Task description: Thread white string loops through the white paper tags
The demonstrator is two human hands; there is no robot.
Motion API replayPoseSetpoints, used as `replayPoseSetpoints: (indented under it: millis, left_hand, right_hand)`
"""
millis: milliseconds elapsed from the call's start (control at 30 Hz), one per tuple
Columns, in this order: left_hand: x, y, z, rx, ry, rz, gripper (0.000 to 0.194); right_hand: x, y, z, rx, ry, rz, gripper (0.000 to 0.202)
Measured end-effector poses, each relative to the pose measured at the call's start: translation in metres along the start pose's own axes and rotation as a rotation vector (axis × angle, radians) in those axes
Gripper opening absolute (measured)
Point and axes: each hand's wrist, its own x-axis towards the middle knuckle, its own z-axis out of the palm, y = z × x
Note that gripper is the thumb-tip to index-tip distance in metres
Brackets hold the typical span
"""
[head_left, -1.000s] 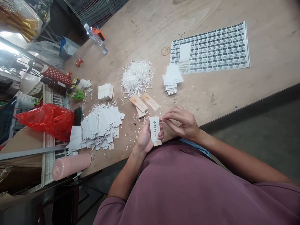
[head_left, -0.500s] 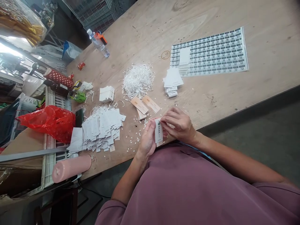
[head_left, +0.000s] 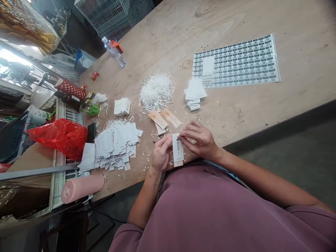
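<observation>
A white paper hang tag (head_left: 178,148) with dark print stands upright between my hands, an orange-toned card edge showing below it. My right hand (head_left: 199,140) pinches its top right corner between thumb and fingertips. My left hand (head_left: 160,154) is closed at its upper left edge, thumb against forefinger; whether a string is between them is too small to see. Just beyond lie orange cards (head_left: 170,118) and a tangle of white strings (head_left: 156,91). A big heap of white tags (head_left: 115,145) spreads to the left.
White cards (head_left: 194,89) are piled by a printed label sheet (head_left: 241,63). On the left are a small tag stack (head_left: 122,106), a pink bottle (head_left: 82,188), a red plastic bag (head_left: 61,138) and a phone (head_left: 91,132). A water bottle (head_left: 114,52) stands farther back.
My left hand has moved left, from around the tag to its upper edge, so more of the tag's face shows. My right hand keeps its pinch. The view has shifted slightly.
</observation>
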Motion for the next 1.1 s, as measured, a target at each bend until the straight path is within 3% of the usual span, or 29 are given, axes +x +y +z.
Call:
replayPoseSetpoints:
  millis: [200,300,433,533,667,800,900,1100]
  left_hand:
    - [0.005,0.018,-0.013,0.470,-0.070,0.308,0.011]
    - [0.005,0.029,-0.013,0.620,-0.161,0.405,0.013]
    - [0.004,0.036,-0.014,0.660,-0.203,0.389,0.016]
    - [0.004,0.032,-0.014,0.630,-0.150,0.361,0.015]
    - [0.003,0.028,-0.013,0.663,-0.067,0.392,0.011]
    - [0.004,0.035,-0.014,0.821,-0.127,0.456,0.007]
    - [0.007,0.043,-0.014,0.982,-0.201,0.530,0.006]
    - [0.014,0.059,-0.018,1.265,-0.263,0.764,0.014]
  right_hand:
    - [0.005,0.006,-0.002,0.093,-0.114,-0.033,0.012]
    - [0.006,0.008,-0.003,0.118,-0.102,-0.027,0.013]
    - [0.003,0.006,0.000,0.140,-0.028,0.058,0.009]
    - [0.001,0.003,0.003,0.139,0.009,0.082,0.009]
    - [0.001,0.002,0.005,0.120,-0.015,0.021,0.009]
    - [-0.002,0.005,0.005,0.184,-0.034,0.030,0.008]
    - [-0.007,0.006,0.009,0.295,-0.062,0.149,0.009]
    - [-0.016,0.010,0.014,0.585,-0.192,0.609,0.020]
